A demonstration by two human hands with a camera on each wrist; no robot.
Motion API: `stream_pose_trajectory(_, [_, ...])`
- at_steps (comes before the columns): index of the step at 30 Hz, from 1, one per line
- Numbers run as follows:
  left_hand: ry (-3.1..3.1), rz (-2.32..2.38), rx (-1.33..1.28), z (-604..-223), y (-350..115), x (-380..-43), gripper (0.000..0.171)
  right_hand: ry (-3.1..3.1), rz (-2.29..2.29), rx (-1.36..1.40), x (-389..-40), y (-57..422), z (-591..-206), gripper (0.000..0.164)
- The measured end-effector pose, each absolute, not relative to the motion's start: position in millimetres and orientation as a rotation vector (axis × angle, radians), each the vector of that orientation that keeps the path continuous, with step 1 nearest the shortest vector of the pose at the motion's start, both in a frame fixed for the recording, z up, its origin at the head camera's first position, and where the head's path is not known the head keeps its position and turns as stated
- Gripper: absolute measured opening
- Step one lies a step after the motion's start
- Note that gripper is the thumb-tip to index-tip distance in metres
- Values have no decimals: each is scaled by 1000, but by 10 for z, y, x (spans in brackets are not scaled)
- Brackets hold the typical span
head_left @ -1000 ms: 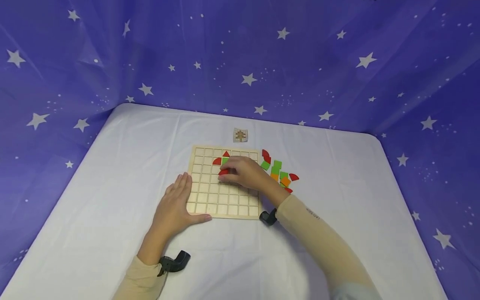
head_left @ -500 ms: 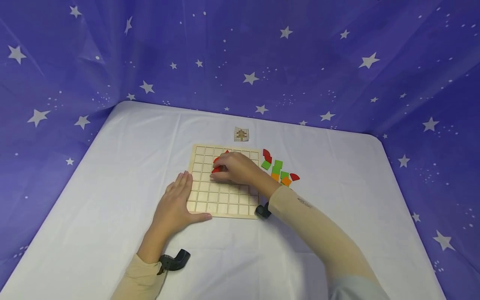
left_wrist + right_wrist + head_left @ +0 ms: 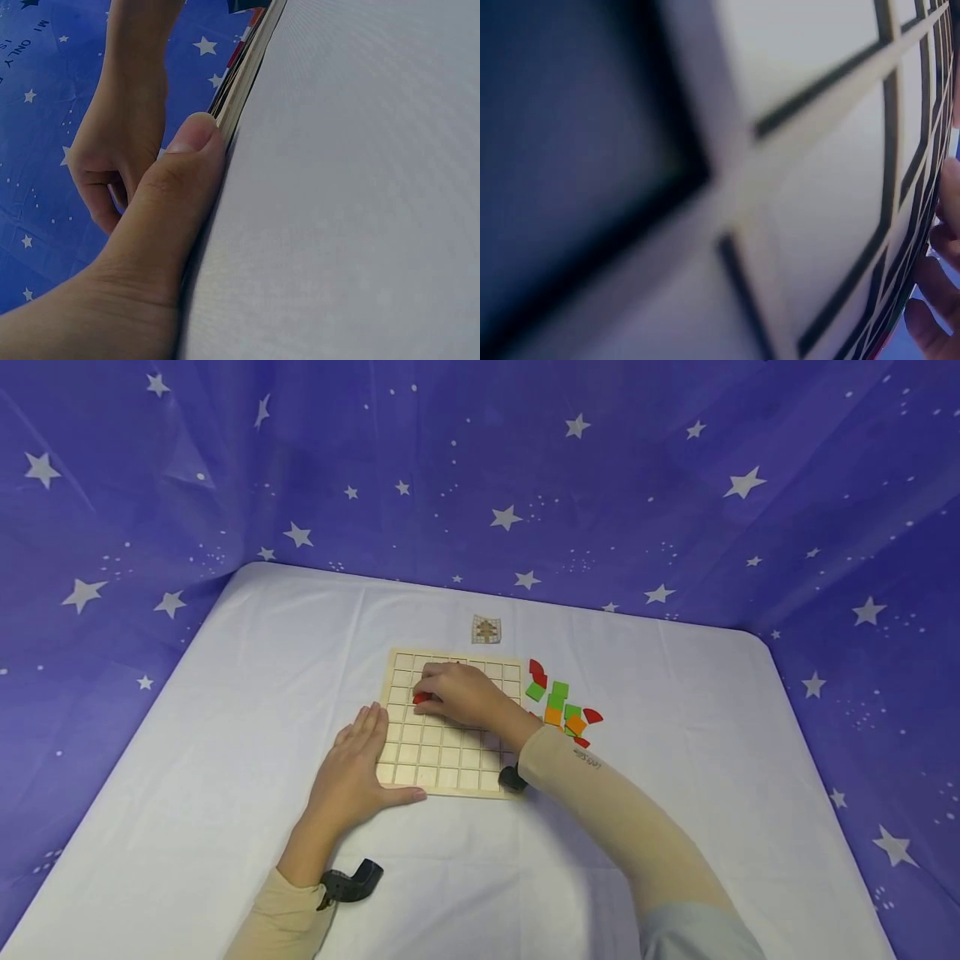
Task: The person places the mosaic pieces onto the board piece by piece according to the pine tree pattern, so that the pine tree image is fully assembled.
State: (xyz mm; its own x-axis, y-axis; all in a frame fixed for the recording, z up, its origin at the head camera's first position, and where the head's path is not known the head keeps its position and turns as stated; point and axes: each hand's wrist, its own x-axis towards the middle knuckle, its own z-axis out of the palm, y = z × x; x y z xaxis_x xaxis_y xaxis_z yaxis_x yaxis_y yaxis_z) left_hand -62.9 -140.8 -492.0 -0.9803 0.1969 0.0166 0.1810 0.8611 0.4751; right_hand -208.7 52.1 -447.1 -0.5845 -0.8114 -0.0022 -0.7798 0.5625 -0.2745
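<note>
My left hand lies along the near-left corner of a wooden grid board, fingers straight on its left rim. The thumb presses on the board's edge in the left wrist view. Over the board's upper-left part, my right hand pinches a small red tile between thumb and fingers, close over the squares. Most of that tile is hidden by the fingers. The right hand also covers the tiles lying further up the board. In the right wrist view, the grid fills the frame, blurred, with fingers at the right edge.
Right of the board lie loose tiles: green squares, orange squares and red quarter-circles, some overlapping. Behind the board sits a small card with a tree pattern on a grid. A white cloth covers the table.
My right hand has moved left across the board with the red tile, now covering the red and green tiles that showed before. The left hand has stayed in place.
</note>
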Motion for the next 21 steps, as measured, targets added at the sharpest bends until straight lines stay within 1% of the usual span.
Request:
stream_pose_trajectory(5, [3005, 745, 308, -4923, -1411, -624, 138, 2653, -415, -1378, -2082, 506, -4497, 29])
stream_pose_trajectory(11, [3008, 736, 310, -4931, -1408, -624, 139, 2601, -516, -1294, -2085, 485, -4497, 30])
stream_pose_trajectory(21, [3012, 739, 310, -4938, -1404, -633, 139, 2569, -581, -1279, -2083, 468, -4465, 23])
